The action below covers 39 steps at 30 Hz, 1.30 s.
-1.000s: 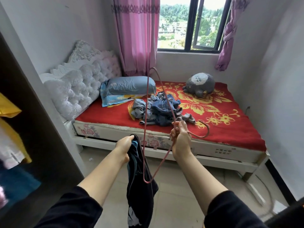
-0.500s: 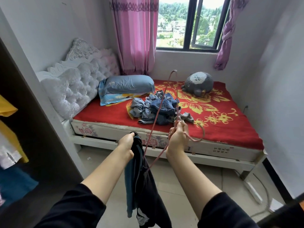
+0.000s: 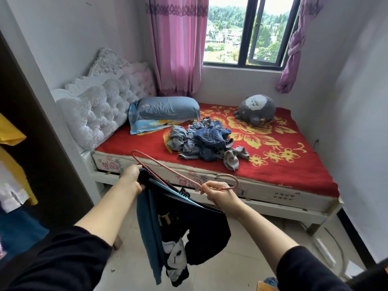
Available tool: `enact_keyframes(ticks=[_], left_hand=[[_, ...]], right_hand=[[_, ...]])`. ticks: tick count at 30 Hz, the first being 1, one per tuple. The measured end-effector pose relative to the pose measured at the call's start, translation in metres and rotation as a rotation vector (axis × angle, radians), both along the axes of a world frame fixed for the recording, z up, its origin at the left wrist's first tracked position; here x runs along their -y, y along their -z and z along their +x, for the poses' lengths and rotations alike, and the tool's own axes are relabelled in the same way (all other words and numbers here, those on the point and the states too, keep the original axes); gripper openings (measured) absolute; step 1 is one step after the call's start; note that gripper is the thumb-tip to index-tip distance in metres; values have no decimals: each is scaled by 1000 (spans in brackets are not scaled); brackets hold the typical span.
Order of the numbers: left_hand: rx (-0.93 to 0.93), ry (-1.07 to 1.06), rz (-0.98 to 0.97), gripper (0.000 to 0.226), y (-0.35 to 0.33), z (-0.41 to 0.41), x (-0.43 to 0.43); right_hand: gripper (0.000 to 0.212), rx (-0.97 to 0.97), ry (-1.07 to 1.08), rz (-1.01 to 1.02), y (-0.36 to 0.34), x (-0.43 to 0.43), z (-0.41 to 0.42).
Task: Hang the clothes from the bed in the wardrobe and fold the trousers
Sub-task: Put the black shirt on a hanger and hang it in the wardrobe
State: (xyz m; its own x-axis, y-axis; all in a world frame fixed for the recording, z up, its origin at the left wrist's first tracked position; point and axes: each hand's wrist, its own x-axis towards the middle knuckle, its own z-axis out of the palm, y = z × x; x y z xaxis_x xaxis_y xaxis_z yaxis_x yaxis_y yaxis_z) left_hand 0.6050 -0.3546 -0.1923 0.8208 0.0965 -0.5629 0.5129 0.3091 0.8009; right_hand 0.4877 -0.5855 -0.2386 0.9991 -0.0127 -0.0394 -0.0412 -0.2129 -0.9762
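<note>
- My left hand is closed on the upper edge of a dark garment with a teal lining and a white panda print, bunching the cloth by one end of the hanger.
- My right hand pinches a thin pink wire hanger at the neck just under its hook, which points towards the bed.
- The hands are apart, and the garment's top edge is stretched between them. I judge this hold is meant to open the cloth so the wire can seat in the shoulders.
- One arm of the hanger runs bare above the cloth. I cannot tell whether the other arm is inside the garment.
- The body of the garment hangs below both hands, clear of the floor, with the print facing me.
- Step in hand, as I judge it: dressing the hanger. Hanging comes after.
- The dark wardrobe side panel stands at my left, with a yellow garment already inside it.
- A heap of blue denim and grey clothes lies on the red blanket with yellow flowers, near the bed's front edge and within reach.
- Risk: a thin wire may let the cloth slide off if it hangs unevenly.
</note>
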Motion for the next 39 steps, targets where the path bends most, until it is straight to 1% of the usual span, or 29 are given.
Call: enact_keyframes(ticks=[4,5,7,8,9,11,13,15,18,20,21,23,25,27,29,30,31,32,33,34,35,36,37,39], left_hand=[[-23,-25,-23,20,-7,10,-23],[-18,-9,-13,18,-9,10,-27],[25,107,61,15,-13,6,-31],[54,185,131,13,-13,5,-32],[92,247,217,9,-13,3,-33],[197,301,382,5,-9,3,-36],[302,335,538,5,-5,4,-37],[397,404,746,9,-3,2,-31],[508,542,1060,12,-2,-11,-11],[563,588,1297,11,-1,-16,-9],[560,579,1377,13,-2,-17,-13],[547,539,1467,16,-3,-15,-19],[596,553,1462,16,-3,-15,-17],[670,627,1341,15,-1,-17,-11],[662,660,1173,14,-2,-19,-15],[639,634,1118,21,-2,-17,-21],[620,620,1118,31,-1,-14,-28],[594,654,1179,41,0,-12,-34],[552,738,1270,45,2,-12,-38],[515,836,1347,41,5,-14,-39],[498,901,1369,33,9,-16,-38],[509,909,1332,25,13,-19,-35],[550,873,1262,21,15,-23,-31],[623,745,1152,20,15,-27,-27]], right_hand=[[28,-43,-53,-192,6,15,-4],[28,-66,-80,-279,8,18,-4],[28,-121,-104,-489,6,20,-2],[28,-126,-89,-529,1,21,0],[28,-102,-70,-504,-8,21,3],[27,-37,-36,-372,-32,23,11],[26,-27,-29,-316,-52,19,18],[25,-51,-52,-389,-56,4,24],[25,-122,-130,-587,-50,-18,32],[25,-138,-105,-558,-56,-17,38],[24,-138,-67,-510,-60,-14,41],[22,-117,-4,-466,-66,-11,45],[22,-106,-6,-517,-66,-17,47],[22,-115,-18,-545,-65,-25,49],[24,-123,38,-472,-70,-21,51],[25,-118,70,-435,-74,-16,52],[25,-114,92,-400,-78,-11,51],[24,-109,101,-368,-82,-6,51],[25,-100,97,-343,-85,-3,51],[28,-88,87,-330,-88,-2,52],[32,-78,77,-329,-90,-3,53],[35,-69,69,-339,-92,-5,54],[34,-60,65,-357,-94,-6,55],[25,-26,47,-381,-99,-5,55]])
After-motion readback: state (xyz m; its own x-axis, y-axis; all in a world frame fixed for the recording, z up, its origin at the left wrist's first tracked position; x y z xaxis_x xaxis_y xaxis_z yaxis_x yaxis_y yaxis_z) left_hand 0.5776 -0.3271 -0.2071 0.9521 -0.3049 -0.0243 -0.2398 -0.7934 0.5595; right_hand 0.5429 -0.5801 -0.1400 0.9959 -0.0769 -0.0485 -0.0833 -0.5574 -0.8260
